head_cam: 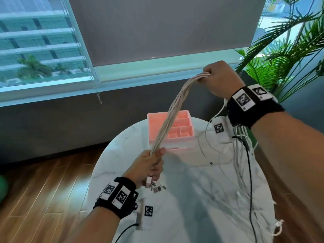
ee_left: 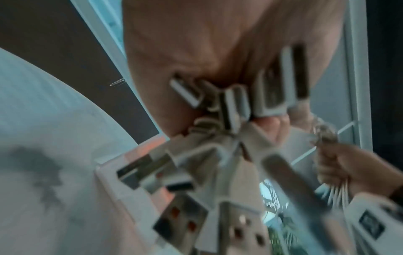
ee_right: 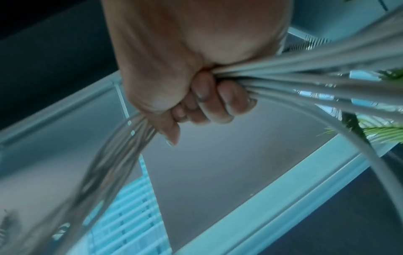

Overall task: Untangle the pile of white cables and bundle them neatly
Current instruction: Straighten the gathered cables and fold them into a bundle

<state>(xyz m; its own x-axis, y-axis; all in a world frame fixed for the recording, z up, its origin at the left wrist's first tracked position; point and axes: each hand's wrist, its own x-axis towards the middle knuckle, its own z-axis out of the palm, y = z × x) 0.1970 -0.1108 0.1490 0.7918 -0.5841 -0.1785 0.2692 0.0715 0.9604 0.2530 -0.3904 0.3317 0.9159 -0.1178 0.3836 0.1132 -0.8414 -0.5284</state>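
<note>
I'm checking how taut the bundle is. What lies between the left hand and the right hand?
In the head view, only the bundle of white cables spans from left hand up to right hand, crossing in front of the pink plastic compartment tray.

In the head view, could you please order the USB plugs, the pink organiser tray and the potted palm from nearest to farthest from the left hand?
1. USB plugs: just below the left hand.
2. Pink organiser tray: beyond it, on the table.
3. Potted palm: far right.
</note>
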